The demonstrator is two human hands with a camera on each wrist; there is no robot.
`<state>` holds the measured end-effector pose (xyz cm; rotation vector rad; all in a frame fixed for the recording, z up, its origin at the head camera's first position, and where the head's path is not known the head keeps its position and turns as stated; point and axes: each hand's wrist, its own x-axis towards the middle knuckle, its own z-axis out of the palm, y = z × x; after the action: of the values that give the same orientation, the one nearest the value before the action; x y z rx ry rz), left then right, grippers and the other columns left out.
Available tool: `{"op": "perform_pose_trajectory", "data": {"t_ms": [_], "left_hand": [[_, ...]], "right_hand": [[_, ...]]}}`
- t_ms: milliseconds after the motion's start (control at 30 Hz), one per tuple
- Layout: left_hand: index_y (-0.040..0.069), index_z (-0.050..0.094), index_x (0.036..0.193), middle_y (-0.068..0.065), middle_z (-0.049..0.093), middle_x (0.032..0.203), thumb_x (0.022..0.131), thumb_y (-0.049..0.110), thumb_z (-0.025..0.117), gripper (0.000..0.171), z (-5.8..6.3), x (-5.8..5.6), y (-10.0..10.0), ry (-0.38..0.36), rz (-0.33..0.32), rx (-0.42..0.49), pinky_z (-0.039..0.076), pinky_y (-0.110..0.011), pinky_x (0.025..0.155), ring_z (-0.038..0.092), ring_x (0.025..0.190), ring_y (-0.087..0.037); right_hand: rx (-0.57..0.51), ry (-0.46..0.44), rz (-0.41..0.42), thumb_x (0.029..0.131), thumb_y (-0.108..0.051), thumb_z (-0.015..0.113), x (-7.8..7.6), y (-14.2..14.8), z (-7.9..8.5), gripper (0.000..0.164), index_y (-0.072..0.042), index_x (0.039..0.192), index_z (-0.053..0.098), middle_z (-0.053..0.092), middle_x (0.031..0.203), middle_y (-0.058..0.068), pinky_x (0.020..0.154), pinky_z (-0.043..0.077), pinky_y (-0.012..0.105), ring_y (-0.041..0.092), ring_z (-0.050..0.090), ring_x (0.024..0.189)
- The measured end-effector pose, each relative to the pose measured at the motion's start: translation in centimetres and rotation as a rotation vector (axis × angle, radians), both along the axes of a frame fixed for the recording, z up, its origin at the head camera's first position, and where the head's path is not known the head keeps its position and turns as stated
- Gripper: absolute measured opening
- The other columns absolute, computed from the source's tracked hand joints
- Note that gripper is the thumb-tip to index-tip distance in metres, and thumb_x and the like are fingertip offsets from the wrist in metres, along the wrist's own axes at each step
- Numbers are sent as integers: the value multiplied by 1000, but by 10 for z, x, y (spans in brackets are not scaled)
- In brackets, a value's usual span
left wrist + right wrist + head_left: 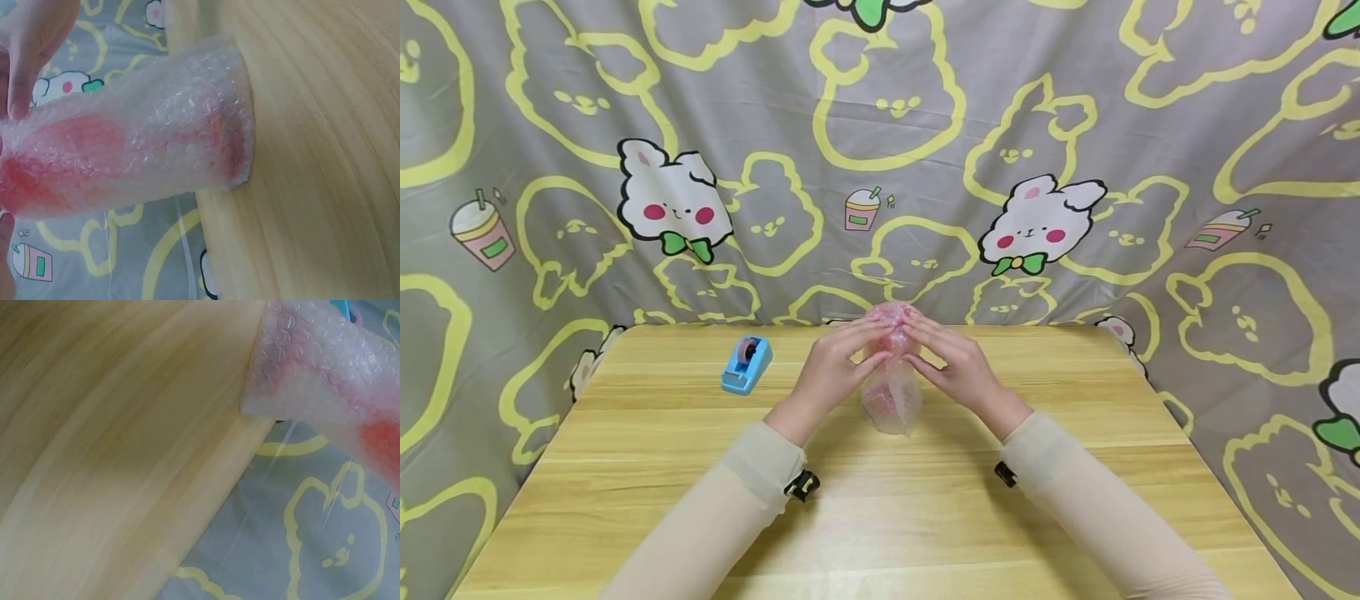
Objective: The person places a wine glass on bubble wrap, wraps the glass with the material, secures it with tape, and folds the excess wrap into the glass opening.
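Note:
A pink-red item in clear bubble wrap [891, 402] stands upright on the table, in front of the person. The wrap blurs its outline, so its kind is unclear; reddish patches show near its base and higher up in the left wrist view [162, 134]. My left hand [832, 360] holds its upper part from the left, fingers over the top and thumb on the near side. From the other side, my right hand [961, 363] grips the same upper part in mirror fashion. In the right wrist view only the lower wrapped part [325, 369] shows, no fingers.
A blue tape dispenser [747, 365] with a roll of tape stands at the back left of the wooden table [895, 533]. Behind and beside the table hangs a grey curtain [775, 108] with yellow cartoon outlines.

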<state>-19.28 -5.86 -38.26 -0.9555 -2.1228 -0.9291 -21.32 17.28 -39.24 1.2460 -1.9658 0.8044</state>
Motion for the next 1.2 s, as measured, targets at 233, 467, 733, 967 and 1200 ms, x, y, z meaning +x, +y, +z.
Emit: {"op": "perform_pose_trajectory", "data": {"t_ms": [233, 467, 733, 967, 1200], "left_hand": [[4, 77, 105, -10, 74, 111, 80, 7, 83, 26, -4, 0, 3, 63, -24, 58, 48, -36, 104, 67, 112, -27], [4, 78, 104, -10, 75, 107, 77, 5, 85, 28, -7, 2, 2, 107, -38, 83, 50, -40, 102, 68, 110, -28], [5, 79, 104, -8, 75, 106, 77, 4, 84, 28, -8, 4, -1, 122, -40, 51, 51, -36, 101, 69, 109, -26], [7, 79, 104, -6, 76, 105, 76, 6, 85, 29, -11, 3, -2, 146, -43, 21, 52, -37, 99, 70, 106, -25], [7, 79, 106, -6, 75, 107, 77, 7, 85, 29, -12, 4, -3, 133, -43, 3, 51, -34, 100, 69, 108, -24]], "right_hand": [[-26, 39, 7, 72, 3, 85, 2, -2, -3, 51, 5, 120, 69, 66, 126, 20, 102, 49, 42, 37, 62, 119], [-27, 51, 8, 77, 0, 83, 3, -5, -7, 45, 4, 120, 70, 66, 127, 18, 102, 50, 41, 33, 62, 120], [-6, 64, 2, 76, -1, 84, 4, -4, -8, 45, 2, 118, 71, 67, 124, 18, 101, 50, 39, 33, 64, 117], [10, 44, -2, 75, -1, 85, 4, -1, -10, 45, 1, 118, 72, 68, 123, 16, 101, 50, 38, 32, 64, 118], [14, 36, 11, 74, 0, 85, 5, 0, -10, 48, 1, 120, 70, 67, 125, 17, 102, 49, 40, 33, 63, 119]]}}
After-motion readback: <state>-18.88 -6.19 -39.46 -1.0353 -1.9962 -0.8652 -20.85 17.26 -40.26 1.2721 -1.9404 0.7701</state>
